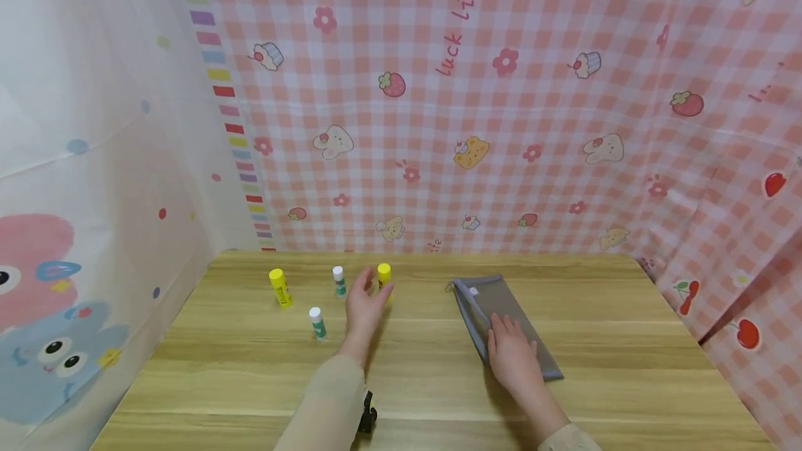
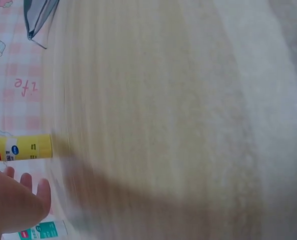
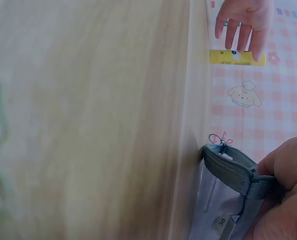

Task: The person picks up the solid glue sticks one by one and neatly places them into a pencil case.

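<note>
My left hand (image 1: 363, 308) reaches beside a yellow glue stick (image 1: 384, 271) standing upright, its fingers loosely spread and curved around the near side. In the left wrist view a gap shows between the fingers (image 2: 27, 181) and that stick (image 2: 23, 147). On the right, a grey mesh zipper pouch (image 1: 510, 305) lies slanted on the table. My right hand (image 1: 515, 353) is on its edge; the right wrist view shows thumb and fingers pinching the zipper band (image 3: 227, 172), with the pouch mouth partly parted. A metal ring hangs at the pouch's far corner.
Another yellow glue stick (image 1: 280, 289) stands at the far left. Between it and my left hand stand two white-capped green glue sticks (image 1: 339, 282), one nearer the front (image 1: 317, 323). A pink checked curtain (image 1: 438, 124) hangs behind the wooden table (image 1: 426, 367).
</note>
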`<state>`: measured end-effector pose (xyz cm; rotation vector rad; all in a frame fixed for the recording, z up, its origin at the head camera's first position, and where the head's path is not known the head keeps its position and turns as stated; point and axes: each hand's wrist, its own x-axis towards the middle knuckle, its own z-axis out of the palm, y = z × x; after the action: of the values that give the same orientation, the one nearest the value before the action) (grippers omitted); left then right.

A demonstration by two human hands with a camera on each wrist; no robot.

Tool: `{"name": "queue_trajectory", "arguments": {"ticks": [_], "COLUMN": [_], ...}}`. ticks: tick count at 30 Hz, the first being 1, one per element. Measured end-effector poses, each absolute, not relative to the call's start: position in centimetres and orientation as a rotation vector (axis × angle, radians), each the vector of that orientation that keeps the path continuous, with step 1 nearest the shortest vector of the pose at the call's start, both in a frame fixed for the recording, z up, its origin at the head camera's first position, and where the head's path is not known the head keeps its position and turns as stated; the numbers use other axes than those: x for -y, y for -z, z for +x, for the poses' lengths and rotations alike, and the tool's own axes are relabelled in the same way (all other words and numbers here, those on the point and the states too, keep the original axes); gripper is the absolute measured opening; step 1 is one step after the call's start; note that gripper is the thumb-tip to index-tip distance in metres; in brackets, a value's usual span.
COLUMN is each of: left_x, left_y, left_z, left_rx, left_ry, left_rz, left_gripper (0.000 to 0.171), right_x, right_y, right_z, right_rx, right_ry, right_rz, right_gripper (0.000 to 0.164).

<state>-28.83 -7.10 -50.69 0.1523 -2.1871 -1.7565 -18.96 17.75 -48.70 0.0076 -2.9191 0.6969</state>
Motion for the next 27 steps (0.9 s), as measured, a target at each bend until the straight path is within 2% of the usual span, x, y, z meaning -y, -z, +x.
{"name": "queue_trajectory", "arguments": {"ticks": [27], "left_x": [5.9], "left_y": [50.6], "left_z": [-29.1], "left_rx": [2.291], "left_ry": [1.623], "left_rz": [0.187], "left_gripper": [0.036], "right_x": [-17.8], "right_y": [48.8], "right_z": [-18.9], "right_rx": [2.918], "right_ry": [-0.736], "right_rz": [0.019], "right_gripper": [0.039]}}
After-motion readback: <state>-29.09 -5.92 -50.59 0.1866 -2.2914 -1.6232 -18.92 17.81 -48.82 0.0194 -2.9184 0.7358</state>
